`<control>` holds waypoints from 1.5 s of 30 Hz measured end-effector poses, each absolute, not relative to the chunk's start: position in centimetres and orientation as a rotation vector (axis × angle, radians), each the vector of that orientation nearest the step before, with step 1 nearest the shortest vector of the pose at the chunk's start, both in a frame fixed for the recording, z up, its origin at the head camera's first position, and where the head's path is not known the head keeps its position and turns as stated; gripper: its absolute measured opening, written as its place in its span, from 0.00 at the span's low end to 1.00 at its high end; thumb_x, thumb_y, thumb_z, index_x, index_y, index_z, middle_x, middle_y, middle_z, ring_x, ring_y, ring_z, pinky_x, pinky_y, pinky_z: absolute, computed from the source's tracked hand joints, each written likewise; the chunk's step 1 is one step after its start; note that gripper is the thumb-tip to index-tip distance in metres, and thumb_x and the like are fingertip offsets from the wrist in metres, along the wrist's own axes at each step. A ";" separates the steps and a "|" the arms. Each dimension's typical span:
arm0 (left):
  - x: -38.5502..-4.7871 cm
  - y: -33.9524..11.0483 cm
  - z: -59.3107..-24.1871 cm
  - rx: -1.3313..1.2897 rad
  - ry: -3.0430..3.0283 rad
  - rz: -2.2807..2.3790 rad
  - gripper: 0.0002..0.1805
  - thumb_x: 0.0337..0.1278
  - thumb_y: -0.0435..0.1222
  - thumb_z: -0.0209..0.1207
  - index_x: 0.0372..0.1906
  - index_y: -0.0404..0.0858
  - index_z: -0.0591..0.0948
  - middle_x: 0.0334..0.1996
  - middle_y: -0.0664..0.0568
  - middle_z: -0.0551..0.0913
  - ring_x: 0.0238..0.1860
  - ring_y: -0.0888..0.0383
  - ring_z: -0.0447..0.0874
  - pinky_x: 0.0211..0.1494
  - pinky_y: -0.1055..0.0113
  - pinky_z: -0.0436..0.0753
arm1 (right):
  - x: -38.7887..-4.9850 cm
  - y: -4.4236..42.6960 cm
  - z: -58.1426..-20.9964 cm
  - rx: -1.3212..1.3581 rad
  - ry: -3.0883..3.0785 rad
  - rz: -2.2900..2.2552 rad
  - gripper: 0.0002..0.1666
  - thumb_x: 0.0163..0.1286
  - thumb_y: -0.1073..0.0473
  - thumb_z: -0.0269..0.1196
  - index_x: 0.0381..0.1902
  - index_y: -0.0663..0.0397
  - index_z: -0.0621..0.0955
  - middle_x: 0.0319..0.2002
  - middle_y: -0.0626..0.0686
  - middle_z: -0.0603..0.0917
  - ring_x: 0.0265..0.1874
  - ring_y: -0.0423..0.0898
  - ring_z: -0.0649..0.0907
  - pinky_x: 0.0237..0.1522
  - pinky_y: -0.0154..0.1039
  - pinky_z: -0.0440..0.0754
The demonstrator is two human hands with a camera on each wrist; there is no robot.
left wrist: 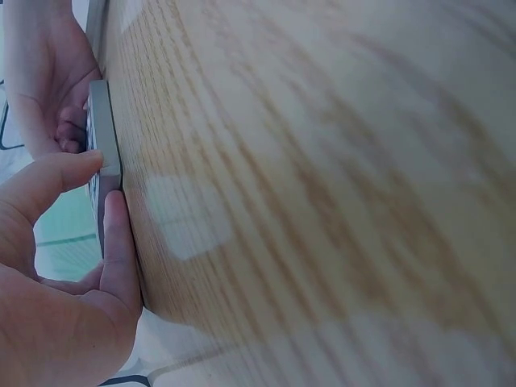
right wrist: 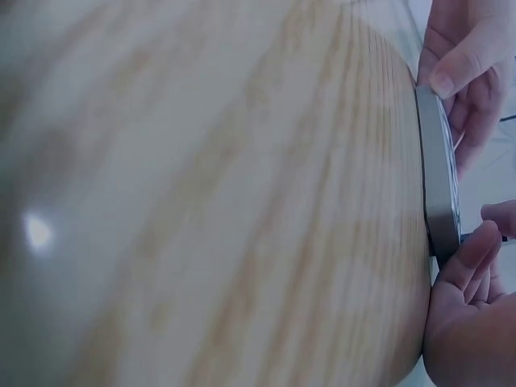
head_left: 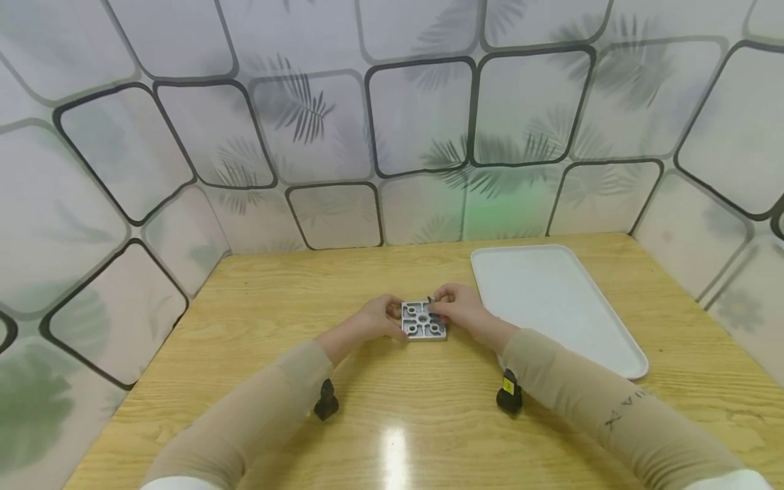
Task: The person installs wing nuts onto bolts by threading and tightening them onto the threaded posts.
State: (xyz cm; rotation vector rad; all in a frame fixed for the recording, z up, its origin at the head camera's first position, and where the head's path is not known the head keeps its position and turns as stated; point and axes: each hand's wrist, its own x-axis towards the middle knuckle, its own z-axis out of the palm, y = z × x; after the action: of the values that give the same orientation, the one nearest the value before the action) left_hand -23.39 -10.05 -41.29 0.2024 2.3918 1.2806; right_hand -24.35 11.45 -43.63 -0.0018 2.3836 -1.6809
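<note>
A square grey metal plate (head_left: 422,331) with round bosses and ribs on its upper face lies flat on the wooden table. My left hand (head_left: 380,318) holds its left side; in the left wrist view the thumb is at a corner and a finger against the edge. At the far right corner, my right hand (head_left: 462,307) pinches a small dark thin piece (right wrist: 503,238) between thumb and finger. One end of that piece meets the plate's face; its exact kind is too small to tell. The right fingers partly cover that corner.
A white tray (head_left: 545,292) lies to the right, partly behind my right forearm. The wooden table (head_left: 275,286) ends at patterned walls (head_left: 422,122) at the back and sides. A dark wrist camera (head_left: 327,401) hangs below my left sleeve, another wrist camera (head_left: 509,395) below the right.
</note>
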 end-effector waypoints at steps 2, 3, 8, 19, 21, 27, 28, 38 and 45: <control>-23.3 -10.1 -41.3 0.204 2.389 1.284 0.45 0.45 0.25 0.77 0.73 0.31 0.72 0.53 0.44 0.81 0.49 0.53 0.81 0.56 0.66 0.81 | -24.2 11.4 -43.5 0.012 2.394 -1.665 0.15 0.71 0.62 0.69 0.51 0.65 0.80 0.30 0.47 0.78 0.29 0.39 0.78 0.34 0.28 0.81; -23.3 -10.1 -41.4 0.204 2.387 1.285 0.45 0.45 0.25 0.77 0.73 0.31 0.72 0.53 0.44 0.81 0.49 0.54 0.81 0.55 0.66 0.81 | -24.2 11.4 -43.5 0.009 2.391 -1.655 0.17 0.72 0.62 0.69 0.52 0.65 0.80 0.30 0.47 0.78 0.30 0.39 0.78 0.35 0.28 0.82; -23.4 -10.1 -41.5 0.203 2.377 1.305 0.46 0.44 0.24 0.77 0.73 0.31 0.72 0.53 0.44 0.81 0.49 0.53 0.81 0.56 0.66 0.81 | -24.5 12.2 -43.4 -0.093 2.313 -1.624 0.28 0.72 0.61 0.69 0.66 0.67 0.76 0.38 0.49 0.79 0.38 0.41 0.78 0.40 0.29 0.83; -23.6 -10.1 -41.5 0.193 2.380 1.308 0.46 0.44 0.24 0.77 0.73 0.31 0.72 0.53 0.44 0.81 0.50 0.52 0.80 0.61 0.62 0.81 | -25.0 13.1 -43.8 -0.205 1.935 -1.902 0.28 0.77 0.70 0.47 0.71 0.80 0.66 0.33 0.46 0.77 0.31 0.37 0.76 0.36 0.28 0.80; -23.6 -10.1 -41.5 0.191 2.377 1.310 0.46 0.44 0.24 0.77 0.73 0.31 0.72 0.53 0.44 0.81 0.49 0.53 0.80 0.60 0.62 0.81 | -24.9 13.1 -43.7 -0.197 1.932 -1.906 0.27 0.79 0.70 0.46 0.72 0.80 0.66 0.32 0.46 0.77 0.30 0.37 0.76 0.35 0.28 0.80; -23.5 -10.1 -41.4 0.192 2.381 1.296 0.46 0.45 0.25 0.78 0.73 0.32 0.72 0.53 0.45 0.80 0.49 0.53 0.80 0.57 0.65 0.80 | -24.9 13.1 -43.8 -0.225 1.951 -1.879 0.26 0.83 0.68 0.45 0.72 0.81 0.67 0.32 0.45 0.76 0.30 0.36 0.75 0.35 0.27 0.79; -23.4 -10.1 -41.4 0.193 2.380 1.296 0.45 0.45 0.25 0.77 0.73 0.32 0.72 0.53 0.45 0.80 0.49 0.53 0.80 0.56 0.65 0.80 | -24.9 13.1 -43.8 -0.235 1.955 -1.873 0.26 0.83 0.68 0.45 0.72 0.82 0.67 0.32 0.45 0.76 0.31 0.36 0.75 0.35 0.27 0.79; -23.3 -10.2 -41.2 0.201 2.381 1.296 0.45 0.45 0.24 0.77 0.73 0.31 0.72 0.52 0.44 0.80 0.49 0.53 0.80 0.56 0.65 0.81 | -25.0 13.1 -44.1 -0.250 2.004 -1.832 0.26 0.81 0.69 0.49 0.70 0.82 0.70 0.36 0.45 0.78 0.32 0.35 0.76 0.36 0.25 0.80; -23.3 -10.1 -41.2 0.192 2.383 1.295 0.45 0.45 0.26 0.77 0.73 0.32 0.72 0.53 0.44 0.80 0.50 0.53 0.79 0.59 0.64 0.79 | -24.8 13.1 -44.1 -0.264 2.033 -1.816 0.23 0.80 0.68 0.50 0.66 0.80 0.71 0.36 0.46 0.76 0.33 0.35 0.76 0.36 0.26 0.80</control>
State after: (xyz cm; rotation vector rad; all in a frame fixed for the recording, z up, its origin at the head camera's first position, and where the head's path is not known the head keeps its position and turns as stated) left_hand -23.30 -10.10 -41.23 0.1918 2.3828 1.2946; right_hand -24.81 13.11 -44.08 -0.2642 2.0334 -1.8160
